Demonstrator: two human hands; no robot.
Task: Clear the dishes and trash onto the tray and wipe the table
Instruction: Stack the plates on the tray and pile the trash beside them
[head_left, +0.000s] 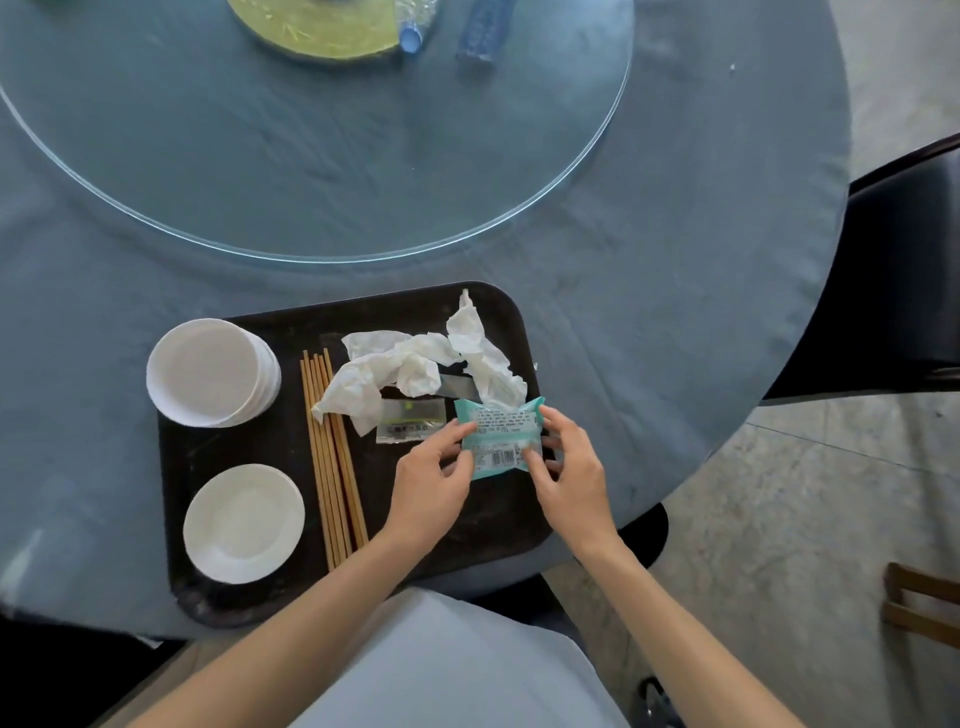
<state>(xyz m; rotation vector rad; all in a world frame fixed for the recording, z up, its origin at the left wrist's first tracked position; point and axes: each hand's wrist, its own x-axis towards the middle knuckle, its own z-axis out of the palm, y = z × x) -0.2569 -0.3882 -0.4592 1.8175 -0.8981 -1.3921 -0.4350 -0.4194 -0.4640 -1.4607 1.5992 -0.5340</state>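
A teal tissue packet (500, 434) is pinched between the left hand (431, 475) and right hand (566, 470), fingers curled on its ends, above the right part of the black tray (498, 525). The tray's near edge overhangs the table (649, 322) rim. Counted on the tray: one bowl stack (210, 371), one saucer (243, 522), one chopstick bundle (332, 467), several crumpled napkins (415, 366).

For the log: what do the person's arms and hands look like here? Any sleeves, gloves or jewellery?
Both forearms are bare all the way to the frame's lower edge, with no sleeves in view. The left hand and right hand wear no gloves, and no rings, watch or bracelet show. The fingers are slim with short, unpainted nails. A pale grey-blue garment covers the torso between the arms.
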